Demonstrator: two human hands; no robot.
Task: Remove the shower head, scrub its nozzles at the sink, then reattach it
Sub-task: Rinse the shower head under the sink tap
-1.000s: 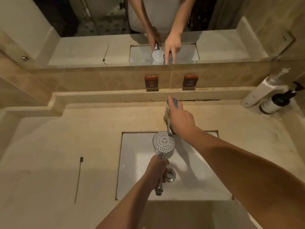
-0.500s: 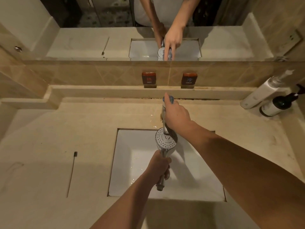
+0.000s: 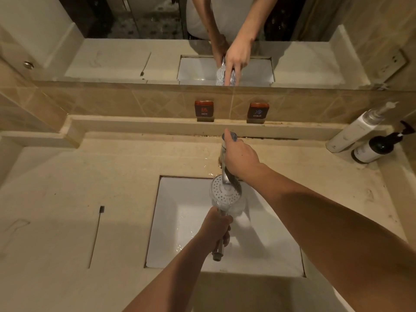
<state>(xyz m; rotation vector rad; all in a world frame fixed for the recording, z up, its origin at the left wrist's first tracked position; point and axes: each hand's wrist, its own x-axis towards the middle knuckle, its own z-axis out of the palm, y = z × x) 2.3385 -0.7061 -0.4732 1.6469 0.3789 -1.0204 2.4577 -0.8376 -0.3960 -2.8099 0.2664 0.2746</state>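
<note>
Shower head (image 3: 226,192) under running faucet (image 3: 225,174), handle clasped in left hand (image 3: 216,228) fingers; right hand (image 3: 242,158) fingers gripping the lever.

A shower head (image 3: 226,193) is showing a matt pale grey plastic face dotted with nozzles, on a shiny chrome metal handle. The tap (image 3: 225,164) above it is gleaming as polished metal. The sink (image 3: 180,221) is looking like smooth, glossy white ceramic, wet in places. The tabletop (image 3: 90,176) is appearing as beige polished stone, faintly stained. Two bottles, one white (image 3: 351,134) and one dark (image 3: 378,147), are looking like smooth plastic. A mirror (image 3: 112,59) is reflecting glassily above stone-look tiles.
</note>
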